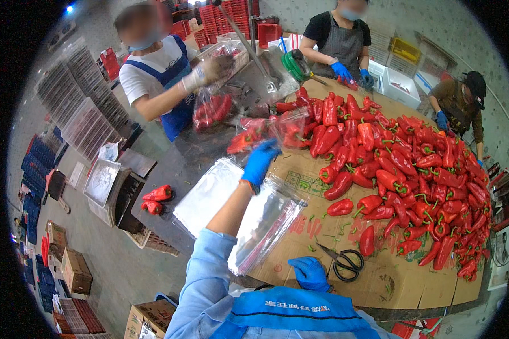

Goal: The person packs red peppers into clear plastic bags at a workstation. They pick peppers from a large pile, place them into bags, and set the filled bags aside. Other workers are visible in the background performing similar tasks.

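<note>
My left hand (261,163), in a blue glove, reaches over the table at the near edge of clear plastic bags of red peppers (248,137). Whether its fingers grip the plastic cannot be made out. Under that forearm lie two stacks of flat bags, one whitish (208,195) and one clear (265,229). My right hand (309,273), also gloved in blue, rests low near my apron, fingers loosely curled and nothing visible in them. Black-handled scissors (347,265) lie on the cardboard just right of it, blades towards the upper left.
A large heap of red peppers (390,161) covers the right of the cardboard-topped table (297,241). Two peppers (157,199) lie at the left edge. Across the table, one person (161,80) handles a bagged portion beside a metal scale (275,80); two others (343,42) (462,101) work farther right.
</note>
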Action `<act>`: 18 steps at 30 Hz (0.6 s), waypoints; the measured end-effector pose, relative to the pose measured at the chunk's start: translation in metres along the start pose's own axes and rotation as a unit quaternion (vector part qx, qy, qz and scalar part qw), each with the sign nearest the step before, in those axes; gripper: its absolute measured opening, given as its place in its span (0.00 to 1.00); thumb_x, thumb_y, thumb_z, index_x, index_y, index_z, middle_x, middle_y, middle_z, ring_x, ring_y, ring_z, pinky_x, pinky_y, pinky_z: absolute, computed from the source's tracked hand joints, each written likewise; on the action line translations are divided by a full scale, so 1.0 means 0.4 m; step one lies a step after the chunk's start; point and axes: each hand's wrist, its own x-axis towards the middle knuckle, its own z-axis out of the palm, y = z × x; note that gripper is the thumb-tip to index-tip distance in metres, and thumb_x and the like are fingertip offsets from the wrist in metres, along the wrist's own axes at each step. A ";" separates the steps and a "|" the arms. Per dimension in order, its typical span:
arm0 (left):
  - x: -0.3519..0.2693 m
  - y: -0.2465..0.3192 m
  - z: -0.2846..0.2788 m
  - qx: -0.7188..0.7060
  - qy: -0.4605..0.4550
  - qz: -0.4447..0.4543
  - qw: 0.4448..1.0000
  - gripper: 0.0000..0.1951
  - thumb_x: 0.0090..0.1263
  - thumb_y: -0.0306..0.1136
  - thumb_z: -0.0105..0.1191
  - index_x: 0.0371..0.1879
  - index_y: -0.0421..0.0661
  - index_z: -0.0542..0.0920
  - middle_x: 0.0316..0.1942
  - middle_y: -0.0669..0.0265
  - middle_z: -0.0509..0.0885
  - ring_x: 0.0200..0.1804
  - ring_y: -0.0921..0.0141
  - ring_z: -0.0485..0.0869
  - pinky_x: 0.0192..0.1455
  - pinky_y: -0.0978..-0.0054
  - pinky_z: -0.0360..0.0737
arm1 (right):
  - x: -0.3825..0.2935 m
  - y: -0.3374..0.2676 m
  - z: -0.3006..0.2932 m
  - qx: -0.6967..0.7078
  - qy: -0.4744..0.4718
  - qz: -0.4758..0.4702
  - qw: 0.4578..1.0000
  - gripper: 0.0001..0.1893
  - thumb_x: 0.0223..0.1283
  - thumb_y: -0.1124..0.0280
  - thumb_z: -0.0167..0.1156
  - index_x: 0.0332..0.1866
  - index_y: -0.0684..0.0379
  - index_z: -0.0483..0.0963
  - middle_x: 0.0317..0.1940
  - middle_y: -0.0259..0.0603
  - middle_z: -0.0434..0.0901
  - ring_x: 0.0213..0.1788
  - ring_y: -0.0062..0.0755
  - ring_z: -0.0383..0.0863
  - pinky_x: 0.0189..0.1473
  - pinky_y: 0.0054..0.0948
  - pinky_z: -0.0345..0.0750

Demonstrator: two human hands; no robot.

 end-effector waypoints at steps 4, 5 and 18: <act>-0.183 -0.030 0.104 0.046 -0.125 -0.004 0.991 0.26 0.67 0.35 0.53 0.65 0.43 0.67 0.42 0.60 0.83 0.47 0.73 0.80 0.54 0.75 0.74 | 0.007 -0.015 -0.014 0.027 -0.013 0.026 0.999 0.13 0.56 0.73 0.57 0.47 0.56 0.79 0.42 0.45 0.81 0.43 0.47 0.77 0.48 0.41 0.73; -0.235 -0.014 0.119 0.055 -0.194 -0.028 0.979 0.26 0.68 0.35 0.53 0.65 0.45 0.67 0.42 0.60 0.83 0.45 0.73 0.80 0.52 0.75 0.75 | 0.011 -0.027 -0.022 0.048 -0.019 0.067 0.996 0.13 0.56 0.71 0.58 0.47 0.57 0.79 0.41 0.46 0.81 0.44 0.48 0.77 0.48 0.41 0.73; -0.581 -0.028 0.108 0.382 -0.345 0.217 0.830 0.43 0.53 0.34 0.60 0.71 0.50 0.56 0.64 0.50 0.67 0.65 0.51 0.67 0.69 0.52 0.60 | 0.165 -0.125 -0.094 0.018 -0.400 -0.011 0.916 0.30 0.54 0.46 0.59 0.53 0.62 0.74 0.48 0.57 0.77 0.48 0.52 0.78 0.50 0.44 0.74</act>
